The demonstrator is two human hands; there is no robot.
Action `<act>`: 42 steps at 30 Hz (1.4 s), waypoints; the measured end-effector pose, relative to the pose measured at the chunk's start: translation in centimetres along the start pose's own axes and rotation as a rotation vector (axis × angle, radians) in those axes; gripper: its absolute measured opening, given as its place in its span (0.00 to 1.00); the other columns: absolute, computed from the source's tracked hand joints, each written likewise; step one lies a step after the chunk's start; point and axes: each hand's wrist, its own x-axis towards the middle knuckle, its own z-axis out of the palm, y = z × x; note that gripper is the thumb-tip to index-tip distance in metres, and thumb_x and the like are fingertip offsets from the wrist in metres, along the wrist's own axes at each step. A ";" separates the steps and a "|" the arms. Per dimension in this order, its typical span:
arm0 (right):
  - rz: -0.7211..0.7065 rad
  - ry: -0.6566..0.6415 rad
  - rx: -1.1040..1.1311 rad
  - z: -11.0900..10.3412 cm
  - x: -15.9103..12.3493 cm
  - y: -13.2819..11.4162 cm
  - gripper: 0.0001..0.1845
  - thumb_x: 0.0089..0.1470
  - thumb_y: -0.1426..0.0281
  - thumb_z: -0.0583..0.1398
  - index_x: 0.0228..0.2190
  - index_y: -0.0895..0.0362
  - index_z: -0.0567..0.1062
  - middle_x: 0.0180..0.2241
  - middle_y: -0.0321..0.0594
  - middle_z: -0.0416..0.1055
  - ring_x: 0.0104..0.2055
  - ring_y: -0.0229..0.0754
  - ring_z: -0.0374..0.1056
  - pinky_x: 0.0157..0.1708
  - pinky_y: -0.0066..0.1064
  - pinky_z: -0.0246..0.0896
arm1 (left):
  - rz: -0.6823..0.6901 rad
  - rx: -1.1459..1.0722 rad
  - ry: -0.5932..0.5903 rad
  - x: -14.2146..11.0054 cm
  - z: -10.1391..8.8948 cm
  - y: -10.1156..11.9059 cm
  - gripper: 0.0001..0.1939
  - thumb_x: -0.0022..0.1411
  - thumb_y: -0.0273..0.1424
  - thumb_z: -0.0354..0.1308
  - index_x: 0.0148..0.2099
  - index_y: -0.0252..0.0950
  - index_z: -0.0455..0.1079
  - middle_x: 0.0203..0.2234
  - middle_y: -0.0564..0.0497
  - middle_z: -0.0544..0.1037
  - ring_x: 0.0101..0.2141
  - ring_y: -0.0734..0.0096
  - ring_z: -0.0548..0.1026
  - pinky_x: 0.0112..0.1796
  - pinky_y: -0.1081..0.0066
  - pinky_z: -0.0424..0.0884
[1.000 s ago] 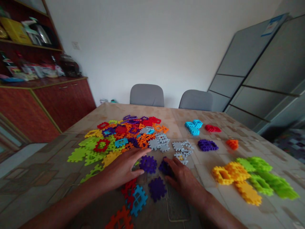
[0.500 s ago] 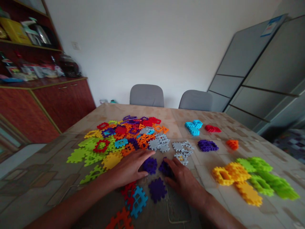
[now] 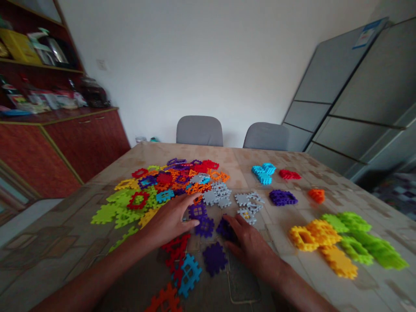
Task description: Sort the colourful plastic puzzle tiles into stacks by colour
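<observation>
Fingers (image 3: 190,198) gape, seemingly empty — left hand (image 3: 169,216), by purple pieces (image 3: 204,227); right hand (image 3: 246,235) curls over another piece (image 3: 223,228) (hold unclear) — flat sliding advised.

Purple pieces (image 3: 215,258): plastic, matt, smooth-faced. Lime pieces (image 3: 378,249) and yellow pieces (image 3: 338,261): plastic, soft sheen. Silver-grey pieces (image 3: 211,197): plastic, satin, faintly metallic-looking. Tabletop (image 3: 234,160): smooth, dull sheen. Chair backs (image 3: 199,131): smooth, matt; material unclear. Wall (image 3: 195,56): matt, smooth. Low cabinet (image 3: 86,145): wood-look, lightly glossy. Kettle (image 3: 57,50): shiny, metal-looking. Tall grey panels (image 3: 313,78): smooth, low gloss.
</observation>
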 end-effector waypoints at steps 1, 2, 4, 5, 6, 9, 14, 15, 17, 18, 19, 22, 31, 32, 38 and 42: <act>-0.002 0.016 0.004 -0.1 0.0 0.0 0.32 0.57 0.78 0.61 0.61 0.61 0.64 0.54 0.54 0.70 0.53 0.51 0.70 0.54 0.41 0.65 | 0.016 -0.009 -0.012 0.2 0.1 0.0 0.37 0.63 0.32 0.63 0.71 0.44 0.55 0.63 0.46 0.69 0.58 0.54 0.72 0.58 0.58 0.67; -0.001 0.042 0.005 -0.3 0.0 0.0 0.30 0.57 0.77 0.61 0.61 0.60 0.65 0.53 0.53 0.70 0.52 0.51 0.71 0.53 0.41 0.66 | 0.034 -0.017 -0.032 0.3 0.2 0.0 0.38 0.62 0.31 0.64 0.70 0.45 0.56 0.64 0.47 0.69 0.59 0.55 0.71 0.59 0.59 0.66; -0.002 0.112 0.003 -0.8 -0.2 -0.3 0.25 0.60 0.76 0.60 0.58 0.57 0.68 0.51 0.50 0.71 0.50 0.50 0.72 0.50 0.40 0.67 | 0.067 -0.025 -0.076 0.5 0.6 -0.1 0.38 0.60 0.29 0.66 0.69 0.45 0.58 0.63 0.48 0.69 0.60 0.55 0.70 0.60 0.59 0.65; -0.013 0.144 0.004 -1.0 -0.4 -0.5 0.22 0.61 0.75 0.59 0.56 0.56 0.69 0.49 0.49 0.72 0.48 0.49 0.72 0.49 0.39 0.68 | 0.080 -0.025 -0.096 0.4 0.8 -0.2 0.38 0.59 0.28 0.67 0.69 0.44 0.59 0.63 0.47 0.70 0.60 0.55 0.69 0.60 0.58 0.65; -0.037 0.162 0.012 -1.1 -0.5 -0.8 0.19 0.62 0.75 0.58 0.54 0.56 0.71 0.47 0.47 0.73 0.46 0.48 0.73 0.47 0.38 0.69 | 0.091 -0.024 -0.113 0.4 1.0 -0.3 0.38 0.58 0.27 0.68 0.68 0.44 0.60 0.62 0.47 0.70 0.60 0.54 0.69 0.60 0.57 0.65; -0.155 0.105 0.074 -1.0 -1.3 -2.1 0.14 0.62 0.77 0.58 0.49 0.54 0.73 0.45 0.42 0.73 0.44 0.45 0.72 0.45 0.35 0.69 | 0.126 -0.014 -0.133 0.4 1.5 -0.5 0.40 0.56 0.26 0.70 0.68 0.43 0.61 0.63 0.46 0.70 0.62 0.52 0.67 0.62 0.54 0.62; -0.246 -0.084 0.046 0.0 -2.0 -4.1 0.17 0.58 0.78 0.61 0.48 0.54 0.74 0.48 0.41 0.74 0.49 0.45 0.71 0.49 0.33 0.67 | 0.181 -0.011 -0.148 0.1 1.4 -0.7 0.43 0.53 0.25 0.71 0.69 0.46 0.60 0.63 0.48 0.70 0.61 0.53 0.67 0.62 0.56 0.62; -0.250 -0.101 0.023 0.2 -2.1 -4.2 0.17 0.58 0.78 0.61 0.49 0.54 0.74 0.49 0.41 0.74 0.49 0.45 0.71 0.50 0.33 0.67 | 0.183 -0.010 -0.147 -0.3 1.2 -0.5 0.43 0.54 0.25 0.70 0.69 0.46 0.59 0.63 0.48 0.70 0.62 0.52 0.67 0.62 0.55 0.62; -0.256 -0.131 -0.011 0.3 -2.0 -4.3 0.17 0.57 0.78 0.62 0.48 0.56 0.74 0.49 0.42 0.74 0.49 0.45 0.71 0.50 0.32 0.67 | 0.172 0.000 -0.122 -1.5 0.8 0.4 0.41 0.56 0.27 0.69 0.69 0.44 0.59 0.63 0.47 0.69 0.62 0.50 0.65 0.62 0.53 0.62; -0.257 -0.142 -0.022 0.4 -1.9 -4.3 0.17 0.56 0.78 0.62 0.47 0.56 0.75 0.49 0.42 0.74 0.48 0.45 0.71 0.50 0.31 0.66 | 0.161 0.007 -0.101 -2.4 0.7 1.0 0.39 0.57 0.29 0.69 0.68 0.43 0.61 0.63 0.46 0.69 0.62 0.49 0.65 0.62 0.52 0.61; -0.256 -0.149 -0.029 0.4 -1.8 -4.2 0.16 0.56 0.78 0.62 0.46 0.56 0.75 0.48 0.42 0.74 0.48 0.44 0.72 0.50 0.31 0.66 | 0.151 0.016 -0.079 -3.3 0.6 1.6 0.36 0.56 0.31 0.69 0.66 0.43 0.63 0.62 0.45 0.70 0.62 0.48 0.65 0.62 0.51 0.62; -0.255 -0.160 -0.046 0.6 -1.7 -4.0 0.14 0.57 0.79 0.61 0.45 0.56 0.76 0.47 0.41 0.73 0.48 0.43 0.71 0.50 0.30 0.66 | 0.183 0.038 -0.086 -6.5 0.9 3.5 0.34 0.51 0.40 0.73 0.59 0.43 0.69 0.57 0.46 0.72 0.59 0.46 0.67 0.60 0.50 0.64; -0.256 -0.173 -0.082 0.9 -1.7 -4.2 0.12 0.58 0.78 0.61 0.43 0.57 0.76 0.47 0.41 0.73 0.47 0.43 0.71 0.48 0.29 0.66 | 0.338 0.217 0.097 -10.3 3.3 0.5 0.22 0.53 0.20 0.57 0.50 0.44 0.69 0.51 0.50 0.75 0.53 0.58 0.71 0.59 0.59 0.63; -0.257 -0.183 -0.085 0.7 -1.8 -4.2 0.12 0.57 0.78 0.62 0.43 0.57 0.76 0.47 0.41 0.73 0.46 0.43 0.71 0.47 0.29 0.67 | 0.342 0.249 0.127 -10.5 2.8 -0.3 0.22 0.55 0.21 0.56 0.50 0.45 0.69 0.51 0.51 0.75 0.53 0.59 0.72 0.59 0.61 0.63; -0.210 -0.132 0.015 -0.5 -1.8 -3.6 0.07 0.60 0.76 0.61 0.40 0.56 0.76 0.43 0.39 0.74 0.43 0.42 0.72 0.43 0.29 0.66 | 0.302 0.285 0.154 -10.4 0.0 -2.0 0.16 0.63 0.29 0.62 0.53 0.47 0.70 0.51 0.53 0.77 0.51 0.60 0.73 0.56 0.66 0.66; -0.084 0.069 0.012 -0.3 -1.0 -2.5 0.11 0.61 0.78 0.58 0.44 0.56 0.75 0.43 0.43 0.73 0.44 0.45 0.72 0.45 0.34 0.67 | 0.211 0.172 0.038 -6.9 0.3 -0.5 0.23 0.63 0.27 0.62 0.59 0.46 0.68 0.55 0.50 0.75 0.56 0.56 0.71 0.57 0.61 0.67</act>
